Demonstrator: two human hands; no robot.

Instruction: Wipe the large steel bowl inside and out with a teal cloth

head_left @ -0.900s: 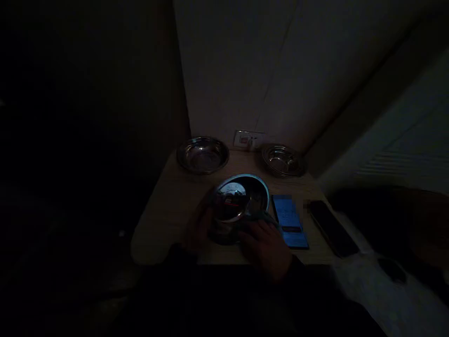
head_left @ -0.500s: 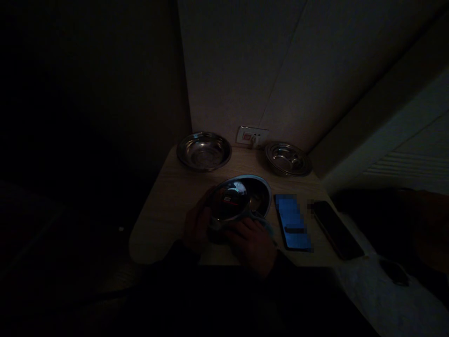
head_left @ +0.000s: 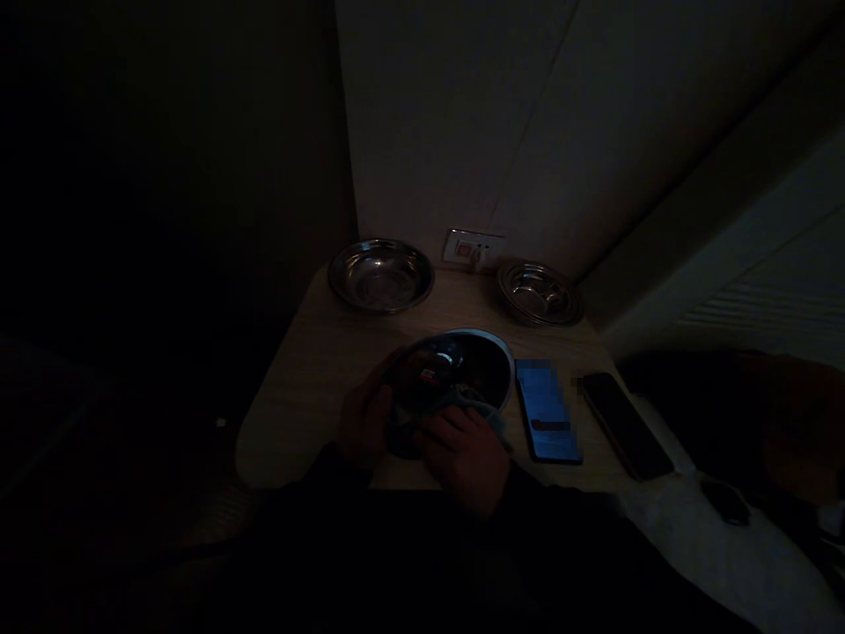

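A shiny metal bowl (head_left: 485, 361) is at the near middle of a small wooden table, with a small label (head_left: 428, 375) showing on its dark, reflective surface. My left hand (head_left: 364, 418) is curled around the bowl's left side, its fingertips partly lost in the dark. Gripped under the fingers of my right hand (head_left: 466, 453) is a bluish cloth (head_left: 492, 421), pressed against the near part of the bowl. The light is very dim, so whether a second round piece lies inside the bowl I cannot tell.
At the back left of the table (head_left: 290, 396) stands a wide metal bowl (head_left: 381, 280); several nested metal bowls (head_left: 540, 295) sit at the back right. A lit phone (head_left: 547, 409) and a dark phone (head_left: 627, 424) lie to the right. Behind is a wall socket (head_left: 473, 249) with a plug.
My right hand and the cloth have shifted slightly left on the bowl. The shiny round surface with the label shows less of a bright rim now. The view has moved a little.
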